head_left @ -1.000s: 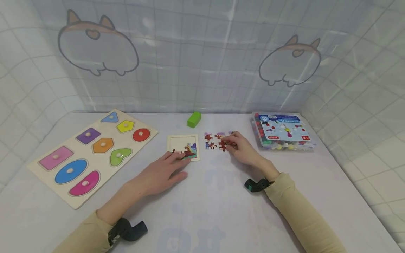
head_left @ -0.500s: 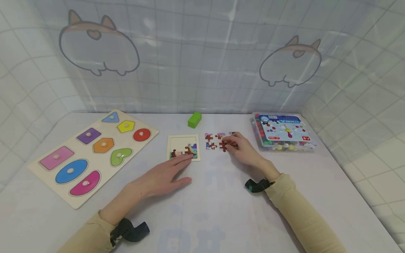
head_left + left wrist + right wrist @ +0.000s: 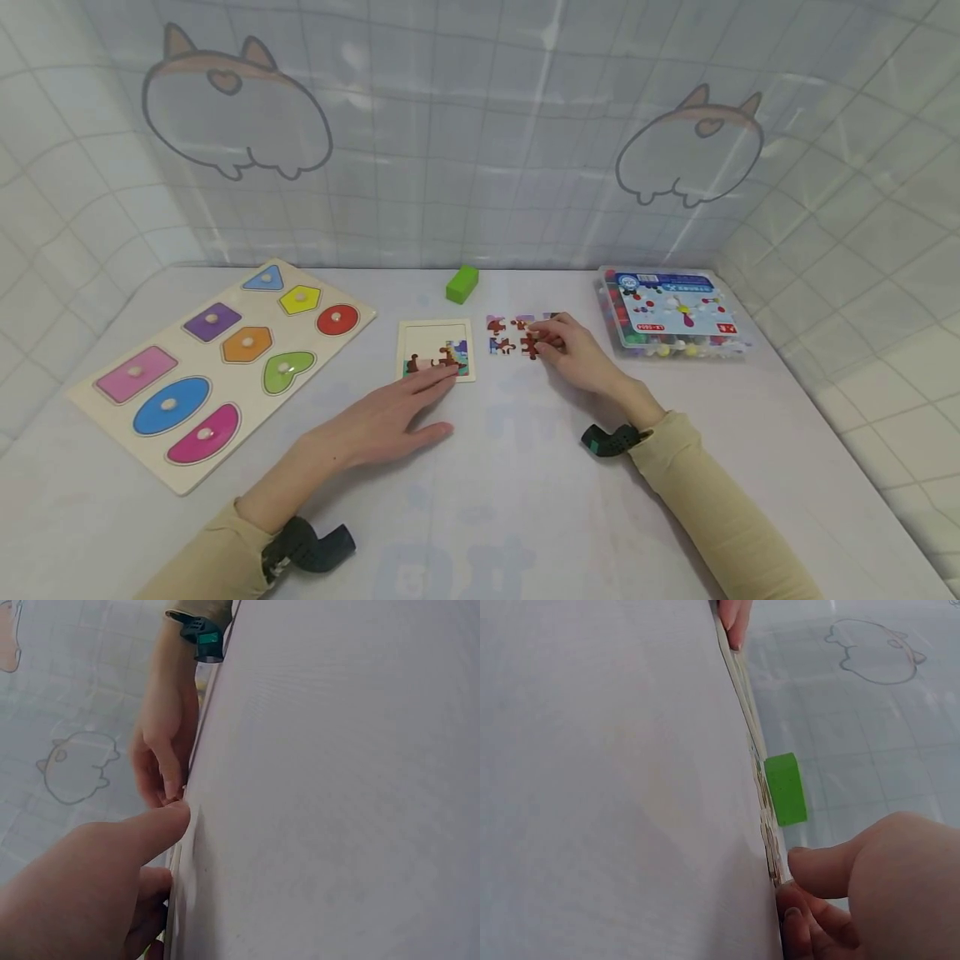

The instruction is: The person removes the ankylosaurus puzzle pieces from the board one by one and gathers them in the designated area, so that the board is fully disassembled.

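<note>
A small puzzle tray (image 3: 438, 323) with a pale frame holds a few joined pieces along its bottom and right side. My left hand (image 3: 382, 417) lies with fingers stretched out across the tray's lower edge, thumb spread apart on the near side. To the right of the tray, several loose jigsaw pieces (image 3: 501, 345) lie in two rows. My right hand (image 3: 573, 354) bends over the right end of these rows, thumb and fingertips pinching at a reddish-brown jigsaw piece (image 3: 529, 347). Its fingers cover part of the pieces there. In the right wrist view, the thumb (image 3: 821, 871) sits close to the bent fingers.
On the left lies a wooden shape board (image 3: 262, 400) with knobbed coloured shapes. A green block (image 3: 462, 285) stands behind the tray. At the back right is a clear plastic box (image 3: 671, 312) of coloured parts with a printed label. A tiled-pattern curtain (image 3: 465, 167) rises behind the table.
My left hand has slid slightly toward me and right, and its fingers have straightened, uncovering more of the tray's pieces. The right hand stays at the loose pieces.
</note>
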The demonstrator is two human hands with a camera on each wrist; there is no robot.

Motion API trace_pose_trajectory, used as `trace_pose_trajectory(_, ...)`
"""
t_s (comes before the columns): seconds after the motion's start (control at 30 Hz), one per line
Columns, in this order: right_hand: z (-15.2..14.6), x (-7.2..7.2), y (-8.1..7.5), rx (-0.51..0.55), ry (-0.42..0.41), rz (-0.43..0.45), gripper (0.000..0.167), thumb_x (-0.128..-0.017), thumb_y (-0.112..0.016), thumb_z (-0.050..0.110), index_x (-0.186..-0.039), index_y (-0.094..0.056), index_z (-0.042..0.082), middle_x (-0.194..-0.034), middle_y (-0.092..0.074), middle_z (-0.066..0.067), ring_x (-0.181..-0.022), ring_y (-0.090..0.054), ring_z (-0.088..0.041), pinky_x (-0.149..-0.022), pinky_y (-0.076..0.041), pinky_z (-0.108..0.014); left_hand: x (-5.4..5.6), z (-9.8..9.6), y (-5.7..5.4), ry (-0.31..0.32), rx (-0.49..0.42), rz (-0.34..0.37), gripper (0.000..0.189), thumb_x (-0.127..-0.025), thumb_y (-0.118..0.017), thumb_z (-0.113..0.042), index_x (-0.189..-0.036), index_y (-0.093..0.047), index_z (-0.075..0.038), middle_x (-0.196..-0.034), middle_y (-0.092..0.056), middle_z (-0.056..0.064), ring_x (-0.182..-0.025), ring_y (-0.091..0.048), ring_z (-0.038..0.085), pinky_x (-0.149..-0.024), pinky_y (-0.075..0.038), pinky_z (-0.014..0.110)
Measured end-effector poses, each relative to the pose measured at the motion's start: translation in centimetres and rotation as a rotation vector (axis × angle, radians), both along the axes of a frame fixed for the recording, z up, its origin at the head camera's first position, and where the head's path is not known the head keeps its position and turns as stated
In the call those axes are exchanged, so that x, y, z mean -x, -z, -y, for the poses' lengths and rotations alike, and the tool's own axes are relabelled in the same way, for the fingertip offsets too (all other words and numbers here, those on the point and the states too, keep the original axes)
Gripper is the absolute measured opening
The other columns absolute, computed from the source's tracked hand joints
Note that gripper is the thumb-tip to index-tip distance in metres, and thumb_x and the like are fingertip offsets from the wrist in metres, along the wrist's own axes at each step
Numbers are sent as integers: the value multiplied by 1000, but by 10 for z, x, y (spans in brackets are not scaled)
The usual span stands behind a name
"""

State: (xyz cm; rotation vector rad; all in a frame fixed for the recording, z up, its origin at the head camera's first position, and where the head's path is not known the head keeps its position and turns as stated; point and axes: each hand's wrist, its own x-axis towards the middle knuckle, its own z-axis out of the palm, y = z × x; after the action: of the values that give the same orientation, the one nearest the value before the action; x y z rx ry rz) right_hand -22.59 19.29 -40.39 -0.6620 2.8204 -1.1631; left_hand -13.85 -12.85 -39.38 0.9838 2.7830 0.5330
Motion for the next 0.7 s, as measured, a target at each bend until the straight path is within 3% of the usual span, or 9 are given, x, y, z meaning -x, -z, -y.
trace_pose_trajectory(0.33, 23, -6, -24, 58, -46, -53, 33, -99, -61, 8, -132, -63, 4, -115, -59, -13, -104, -59, -25, -95, -52, -44, 0, -1, -1, 9, -4, 28, 73, -98, -56, -54, -157, -34, -18, -166, -23, -8, -152, -25, 20, -120, -31, 45)
trace_pose_trajectory(0.7, 86, 13, -26, 57, -168, -74, 30, -96, -62, 2, -125, -66, -1, -113, -63, -15, -99, -62, -25, -88, -53, -37, 0, 0, 1, 21, -10, 11, 72, -98, -56, -55, -156, -36, -17, -166, -23, -7, -152, -25, 19, -119, -33, 45)
